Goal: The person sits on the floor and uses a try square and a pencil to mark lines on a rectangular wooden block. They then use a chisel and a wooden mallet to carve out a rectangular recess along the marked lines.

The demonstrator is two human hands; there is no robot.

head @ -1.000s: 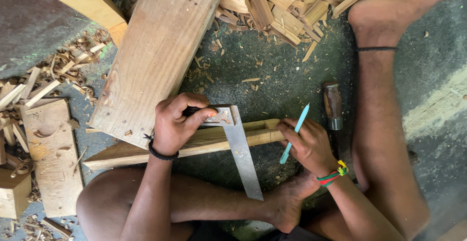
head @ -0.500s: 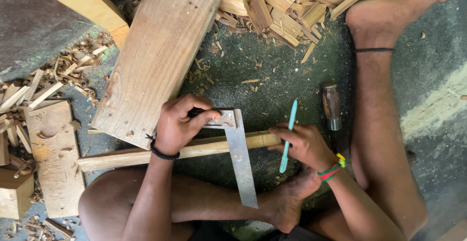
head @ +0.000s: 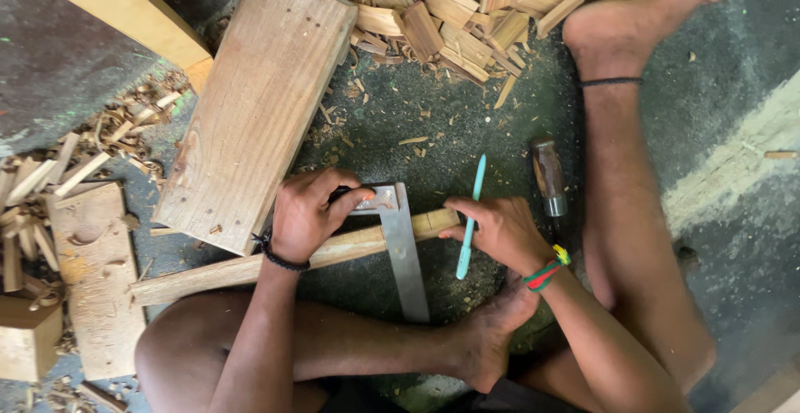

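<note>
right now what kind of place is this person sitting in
Most likely an informal woodworking spot on a dark concrete floor: a pile of pale offcut wood blocks, scattered shavings, and a metal try square laid across a long wooden strip.

Showing as raw, matt pale wood: stick (head: 250, 265), broad plank (head: 258, 96), offcut pile (head: 467, 5). Reading as dull grey metal: try square (head: 406, 255) blade, lightly scuffed. Looking like smooth turquoise plastic: pen (head: 470, 217); glossy dark wood on chisel handle (head: 548, 171).
</note>
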